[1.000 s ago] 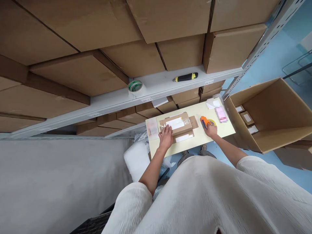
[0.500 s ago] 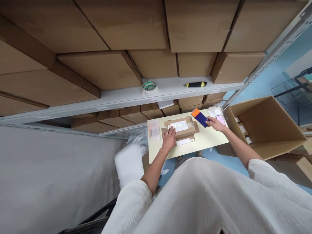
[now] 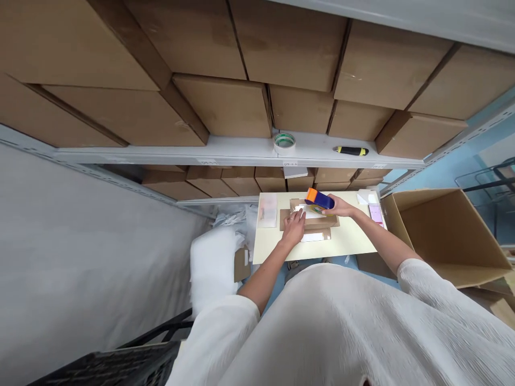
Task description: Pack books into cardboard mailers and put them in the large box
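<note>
A small cardboard box (image 3: 324, 221) with open-out flaps lies on the pale yellow table (image 3: 354, 238), with white paper and shiny clear film on top. My left hand (image 3: 294, 229) rests on the box's left part, fingers stretched out and apart. Over the right part of the box, my right hand (image 3: 338, 205) grips a blue and orange tape dispenser (image 3: 321, 199). A roll of tape shows at its underside. Whether the dispenser touches the box I cannot tell.
A clear plastic sheet or bag (image 3: 267, 210) lies at the table's left end, a pink-screened phone (image 3: 376, 214) at the right. A large open carton (image 3: 446, 236) stands to the right. The shelf (image 3: 241, 147) ahead carries boxes, a tape roll (image 3: 284, 142) and a utility knife (image 3: 351, 150).
My right hand has brought the tape dispenser leftward over the box and turned it. My left hand stays on the box. The whole view has shifted, with shelf items now further right.
</note>
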Action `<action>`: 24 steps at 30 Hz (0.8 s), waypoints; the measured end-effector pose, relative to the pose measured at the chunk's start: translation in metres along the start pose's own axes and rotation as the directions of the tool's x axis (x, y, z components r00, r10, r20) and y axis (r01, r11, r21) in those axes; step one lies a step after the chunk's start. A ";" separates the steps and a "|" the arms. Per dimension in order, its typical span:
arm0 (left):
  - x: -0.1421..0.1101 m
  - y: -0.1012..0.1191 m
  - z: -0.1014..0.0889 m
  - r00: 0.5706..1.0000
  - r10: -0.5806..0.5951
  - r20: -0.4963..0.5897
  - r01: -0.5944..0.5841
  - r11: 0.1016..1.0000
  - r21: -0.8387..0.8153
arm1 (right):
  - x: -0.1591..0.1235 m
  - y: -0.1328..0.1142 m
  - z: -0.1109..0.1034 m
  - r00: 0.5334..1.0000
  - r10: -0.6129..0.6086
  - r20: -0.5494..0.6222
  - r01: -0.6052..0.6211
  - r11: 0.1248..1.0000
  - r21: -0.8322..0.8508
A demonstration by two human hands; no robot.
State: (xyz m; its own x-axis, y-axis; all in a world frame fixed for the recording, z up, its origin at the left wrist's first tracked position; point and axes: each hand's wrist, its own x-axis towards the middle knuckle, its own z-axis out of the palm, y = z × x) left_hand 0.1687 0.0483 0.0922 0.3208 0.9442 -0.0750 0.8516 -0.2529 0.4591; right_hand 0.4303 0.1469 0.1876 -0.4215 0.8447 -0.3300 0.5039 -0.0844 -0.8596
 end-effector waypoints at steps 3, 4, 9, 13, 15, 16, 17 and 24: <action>0.000 0.000 0.000 1.000 -0.002 0.000 0.002 0.999 -0.032 | 0.001 0.004 -0.003 0.999 -0.024 -0.045 0.019 0.993 -0.120; 0.000 -0.001 -0.001 1.000 -0.004 0.000 0.005 0.999 -0.044 | 0.000 0.005 -0.004 0.997 -0.040 -0.072 0.027 0.985 -0.171; 0.004 -0.002 -0.008 0.999 -0.043 -0.003 0.042 0.984 -0.173 | -0.005 0.011 -0.009 0.990 -0.081 -0.115 0.050 0.965 -0.257; 0.017 -0.001 -0.026 0.970 -0.209 -0.120 0.128 0.869 -0.479 | -0.008 0.014 -0.012 0.992 -0.070 -0.108 0.040 0.965 -0.258; 0.028 0.003 -0.038 0.936 -0.319 -0.149 0.135 0.716 -0.685 | -0.008 0.016 -0.014 0.993 -0.072 -0.095 0.045 0.963 -0.267; 0.033 0.006 -0.044 0.925 -0.356 -0.131 0.128 0.619 -0.774 | -0.009 0.017 -0.014 0.993 -0.075 -0.088 0.049 0.962 -0.268; 0.038 0.010 -0.050 0.923 -0.369 -0.107 0.117 0.536 -0.836 | -0.009 0.018 -0.015 0.994 -0.076 -0.080 0.052 0.963 -0.264; 0.054 0.031 -0.071 0.939 -0.342 -0.049 0.099 0.402 -0.910 | -0.011 0.018 -0.015 0.995 -0.093 -0.041 0.081 0.969 -0.233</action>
State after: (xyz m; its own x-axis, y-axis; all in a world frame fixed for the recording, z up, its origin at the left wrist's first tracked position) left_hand 0.1836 0.1065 0.1652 -0.0103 0.9829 -0.1841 -0.0037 0.1840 0.9829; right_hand 0.4558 0.1440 0.1818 -0.4353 0.8698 -0.2324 0.6297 0.1096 -0.7691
